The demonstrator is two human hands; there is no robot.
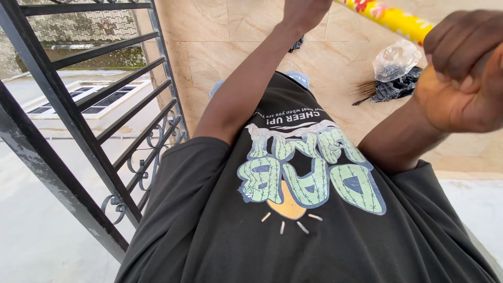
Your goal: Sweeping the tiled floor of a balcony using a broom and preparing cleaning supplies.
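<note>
Beige floor tiles (251,31) with a marbled pattern fill the upper half of the head view, bounded on the left by a black metal railing (78,120) with scrolled ironwork near its base.

The yellow handle (390,18) (printed with red flowers) runs diagonally across the upper right corner, from the top edge down toward the right hand (461,73). That hand is clenched around the lower visible end of the handle, fingers curled over the top and thumb side toward the camera. The left hand (304,10) is raised along the same line, at the top edge of the view; most of it is cut off, so its grip cannot be determined and contact with the handle is not visible.

On the tiles just below the handle lies a small heap: a crumpled clear plastic bag (395,60), dark debris (398,86) under it, and a fan of brown broom bristles (364,89) touching its left side. A further dark scrap (296,44) lies beside the left forearm.

A black T-shirt (293,225) with a green cactus-style graphic occupies the lower centre. Beyond the railing, a pale roof surface (84,97) and a stone wall (78,26) are visible.
</note>
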